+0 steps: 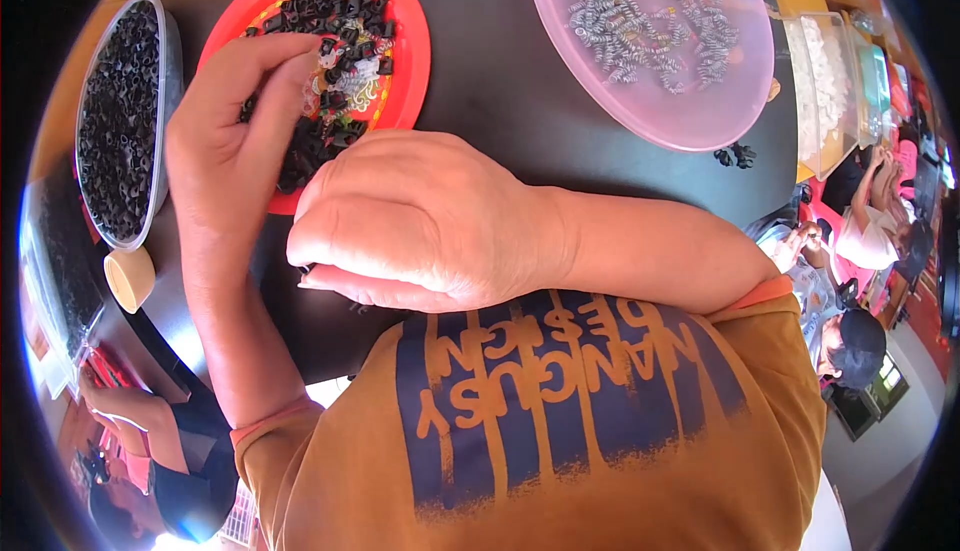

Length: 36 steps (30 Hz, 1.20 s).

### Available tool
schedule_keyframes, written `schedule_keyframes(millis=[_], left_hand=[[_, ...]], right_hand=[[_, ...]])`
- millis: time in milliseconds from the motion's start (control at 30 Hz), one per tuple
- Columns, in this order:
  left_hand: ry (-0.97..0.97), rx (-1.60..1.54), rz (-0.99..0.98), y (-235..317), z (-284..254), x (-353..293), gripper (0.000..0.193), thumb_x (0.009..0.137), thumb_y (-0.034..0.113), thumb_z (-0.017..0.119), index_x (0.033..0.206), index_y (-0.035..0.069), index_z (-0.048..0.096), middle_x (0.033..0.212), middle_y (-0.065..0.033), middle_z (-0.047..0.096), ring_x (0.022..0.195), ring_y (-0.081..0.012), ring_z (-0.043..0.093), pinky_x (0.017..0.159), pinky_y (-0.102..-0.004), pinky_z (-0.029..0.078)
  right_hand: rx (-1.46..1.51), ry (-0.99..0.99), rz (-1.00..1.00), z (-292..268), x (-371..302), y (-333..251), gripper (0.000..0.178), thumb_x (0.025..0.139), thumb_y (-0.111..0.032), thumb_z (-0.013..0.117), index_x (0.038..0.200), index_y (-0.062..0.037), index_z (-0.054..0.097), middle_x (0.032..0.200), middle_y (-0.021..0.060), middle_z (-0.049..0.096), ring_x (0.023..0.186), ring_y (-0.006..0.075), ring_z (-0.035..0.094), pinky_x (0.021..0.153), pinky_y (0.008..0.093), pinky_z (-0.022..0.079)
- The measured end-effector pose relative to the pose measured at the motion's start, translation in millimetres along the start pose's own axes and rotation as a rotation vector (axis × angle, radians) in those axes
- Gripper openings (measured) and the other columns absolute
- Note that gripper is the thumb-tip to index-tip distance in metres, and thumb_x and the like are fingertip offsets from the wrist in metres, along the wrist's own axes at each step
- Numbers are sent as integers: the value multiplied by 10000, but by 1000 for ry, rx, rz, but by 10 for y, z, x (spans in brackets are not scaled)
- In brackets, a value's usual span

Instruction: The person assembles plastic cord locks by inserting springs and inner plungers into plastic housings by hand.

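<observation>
Loads of tiny black parts [330, 11] sit heaped on the red plate [410, 41] right under the left hand [235, 141], whose fingertips are pinched together over them. The right hand [420, 221] is curled; can't tell what's inside. One sloppy pinch could probably scatter pieces across the dark table [500, 101].

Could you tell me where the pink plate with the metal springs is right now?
In the head view, the pink plate sits at the top right of the dark table, right of the red plate and left of a clear box.
</observation>
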State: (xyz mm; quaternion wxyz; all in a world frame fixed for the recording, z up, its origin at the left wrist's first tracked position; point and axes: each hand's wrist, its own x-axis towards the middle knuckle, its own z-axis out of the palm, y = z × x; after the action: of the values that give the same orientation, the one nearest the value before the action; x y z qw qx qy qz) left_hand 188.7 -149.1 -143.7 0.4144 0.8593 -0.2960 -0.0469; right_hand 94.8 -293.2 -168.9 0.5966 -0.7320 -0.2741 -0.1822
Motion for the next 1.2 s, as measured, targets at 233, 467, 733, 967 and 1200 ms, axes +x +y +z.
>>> schedule_keyframes(millis=[233, 467, 733, 967, 1200], left_hand=[[-81, 396, 328, -28, 81, 166, 136, 818, 52, 652, 950, 31, 681, 820, -111, 637, 766, -304, 608, 722, -373, 465], [-48, 482, 266, -28, 9, 93, 123, 846, 76, 636, 954, 31, 674, 829, -104, 630, 776, -283, 599, 748, -349, 444], [-326, 177, -102, 142, -390, -85, 87, 822, -33, 608, 908, -30, 623, 796, -132, 583, 731, -270, 578, 669, -325, 456], [-474, 139, 5, 94, -281, -73, 97, 816, -20, 618, 913, -15, 626, 790, -129, 577, 735, -274, 578, 667, -324, 458], [-276, 272, -36, 63, -265, -53, 116, 847, -36, 610, 960, -27, 633, 857, -125, 607, 786, -221, 592, 726, -288, 462]], right_hand=[[7, 25, -20, 44, -35, 59, 224, 750, -89, 743, 928, -64, 609, 856, 90, 611, 745, 299, 605, 651, 386, 497], [39, -49, 24, 0, -57, 58, 193, 763, -72, 712, 913, -66, 592, 826, 79, 597, 713, 293, 587, 630, 389, 481], [108, -120, -73, 0, -72, -10, 203, 700, -72, 684, 882, -36, 602, 772, 70, 578, 658, 263, 573, 582, 357, 469], [73, -138, -44, 16, -99, 6, 173, 699, -119, 679, 825, -63, 575, 744, 54, 571, 670, 250, 580, 599, 360, 469], [50, -166, -18, -11, -84, -3, 172, 704, -158, 678, 765, -82, 536, 718, 43, 566, 705, 247, 599, 638, 367, 478]])
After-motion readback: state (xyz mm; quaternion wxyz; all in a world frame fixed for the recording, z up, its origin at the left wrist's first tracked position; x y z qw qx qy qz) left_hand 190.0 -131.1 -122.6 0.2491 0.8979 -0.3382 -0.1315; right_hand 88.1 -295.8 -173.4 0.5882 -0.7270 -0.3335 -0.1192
